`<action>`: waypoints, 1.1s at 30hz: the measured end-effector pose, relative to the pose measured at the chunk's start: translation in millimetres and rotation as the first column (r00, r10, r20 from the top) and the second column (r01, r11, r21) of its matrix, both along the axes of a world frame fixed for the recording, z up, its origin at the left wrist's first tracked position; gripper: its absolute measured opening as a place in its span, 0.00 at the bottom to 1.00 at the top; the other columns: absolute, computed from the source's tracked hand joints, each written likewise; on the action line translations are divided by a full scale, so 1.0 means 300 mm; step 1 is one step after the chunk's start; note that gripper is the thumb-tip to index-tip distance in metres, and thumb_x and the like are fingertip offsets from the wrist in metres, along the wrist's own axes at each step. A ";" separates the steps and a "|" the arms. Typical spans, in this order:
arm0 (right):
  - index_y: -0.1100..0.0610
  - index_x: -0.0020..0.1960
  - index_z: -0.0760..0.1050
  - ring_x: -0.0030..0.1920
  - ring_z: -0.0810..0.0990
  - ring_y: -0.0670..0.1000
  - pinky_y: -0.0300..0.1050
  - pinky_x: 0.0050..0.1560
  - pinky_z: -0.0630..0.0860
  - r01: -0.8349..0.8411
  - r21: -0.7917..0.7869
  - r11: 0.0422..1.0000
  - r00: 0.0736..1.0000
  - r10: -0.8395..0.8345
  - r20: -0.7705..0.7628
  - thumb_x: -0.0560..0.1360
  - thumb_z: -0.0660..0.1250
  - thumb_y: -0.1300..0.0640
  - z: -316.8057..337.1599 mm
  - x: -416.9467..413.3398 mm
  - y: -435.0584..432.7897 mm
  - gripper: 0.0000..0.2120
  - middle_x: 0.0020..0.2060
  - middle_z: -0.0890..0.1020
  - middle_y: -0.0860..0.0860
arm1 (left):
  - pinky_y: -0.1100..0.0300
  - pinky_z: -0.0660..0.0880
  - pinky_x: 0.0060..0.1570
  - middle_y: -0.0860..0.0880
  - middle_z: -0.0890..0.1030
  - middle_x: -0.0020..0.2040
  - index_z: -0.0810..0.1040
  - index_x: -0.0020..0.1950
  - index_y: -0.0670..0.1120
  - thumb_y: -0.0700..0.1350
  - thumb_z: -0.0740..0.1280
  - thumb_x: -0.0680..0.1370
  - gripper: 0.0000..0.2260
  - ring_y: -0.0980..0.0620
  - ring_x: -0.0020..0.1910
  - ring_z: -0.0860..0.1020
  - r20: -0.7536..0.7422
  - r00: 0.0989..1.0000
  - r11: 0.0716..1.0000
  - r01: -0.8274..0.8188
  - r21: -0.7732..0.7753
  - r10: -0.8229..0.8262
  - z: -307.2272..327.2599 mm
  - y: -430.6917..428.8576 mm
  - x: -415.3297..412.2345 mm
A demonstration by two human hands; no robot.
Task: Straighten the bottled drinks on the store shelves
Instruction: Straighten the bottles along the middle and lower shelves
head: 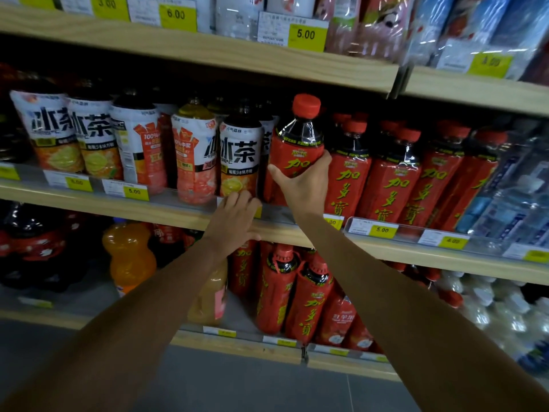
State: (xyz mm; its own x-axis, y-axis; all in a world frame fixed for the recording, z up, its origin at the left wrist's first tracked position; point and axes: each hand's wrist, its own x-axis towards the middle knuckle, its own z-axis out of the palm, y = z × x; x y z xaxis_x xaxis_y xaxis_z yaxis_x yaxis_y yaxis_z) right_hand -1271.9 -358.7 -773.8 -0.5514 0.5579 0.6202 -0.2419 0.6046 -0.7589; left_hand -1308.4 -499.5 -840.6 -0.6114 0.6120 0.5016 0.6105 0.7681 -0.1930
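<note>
My right hand grips a red-labelled tea bottle with a red cap at the front of the middle shelf, thumb on its left side and fingers round its right. The bottle stands a little forward of a row of matching red bottles to its right. My left hand rests on the wooden front edge of the middle shelf, fingers bent over the price rail, holding nothing. Left of the gripped bottle stand white-labelled iced tea bottles, several turned to different sides.
The upper shelf hangs close above the bottle caps, with yellow price tags. Water bottles fill the right end of the middle shelf. On the lower shelf stand an orange soda bottle, dark cola bottles and more red tea bottles.
</note>
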 end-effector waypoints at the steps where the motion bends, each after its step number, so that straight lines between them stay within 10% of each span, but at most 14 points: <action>1: 0.60 0.65 0.61 0.54 0.72 0.45 0.36 0.54 0.71 0.009 -0.006 1.000 1.000 -0.009 0.016 0.62 0.79 0.46 -0.010 -0.006 -0.001 0.42 0.53 0.71 0.46 | 0.56 0.70 0.55 0.45 0.72 0.56 0.71 0.61 0.44 0.62 0.72 0.66 0.32 0.46 0.54 0.71 -0.028 1.000 1.000 -0.004 -0.001 0.004 -0.002 -0.003 0.002; 21: 0.65 0.72 0.53 0.64 0.73 0.58 0.50 0.56 0.75 0.171 -0.003 0.985 0.968 -0.167 0.189 0.65 0.77 0.47 -0.053 -0.038 -0.038 0.48 0.65 0.70 0.59 | 0.56 0.69 0.59 0.46 0.73 0.58 0.70 0.65 0.44 0.63 0.69 0.68 0.33 0.47 0.57 0.72 -0.066 0.997 0.999 -0.028 -0.019 0.027 -0.020 -0.007 0.013; 33: 0.63 0.74 0.53 0.57 0.76 0.60 0.50 0.45 0.75 0.145 0.188 0.971 0.929 -0.199 0.312 0.76 0.66 0.56 -0.048 0.019 -0.019 0.33 0.63 0.71 0.60 | 0.55 0.64 0.63 0.44 0.66 0.64 0.62 0.69 0.43 0.59 0.67 0.73 0.32 0.45 0.62 0.65 0.067 0.996 0.998 -0.061 -0.028 0.062 -0.008 0.009 0.035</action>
